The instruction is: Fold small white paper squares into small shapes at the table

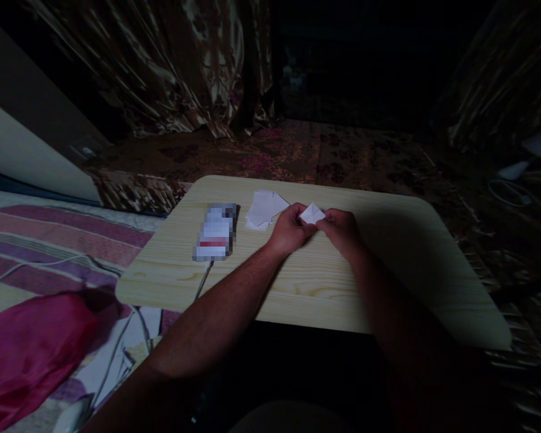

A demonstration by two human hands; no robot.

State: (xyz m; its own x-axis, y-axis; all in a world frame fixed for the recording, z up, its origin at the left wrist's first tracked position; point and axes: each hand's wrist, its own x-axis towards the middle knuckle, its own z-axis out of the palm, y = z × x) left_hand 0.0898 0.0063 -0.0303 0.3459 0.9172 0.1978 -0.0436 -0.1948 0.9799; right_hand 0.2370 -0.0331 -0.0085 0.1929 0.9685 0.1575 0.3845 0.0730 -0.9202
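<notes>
A small folded piece of white paper is held between my two hands above the wooden table. It looks like a diamond, with crease lines meeting near its middle. My left hand grips its left corner, fingers curled and thumb near the lower edge. On the opposite corner, my right hand pinches the paper between thumb and fingers. Just left of my left hand lies a loose pile of white paper sheets, partly overlapping.
A phone with a lit, blurred screen lies on the table's left side, a white cable running from its lower end. Striped bedding with a pink cloth and papers is at the left. Patterned curtains hang behind.
</notes>
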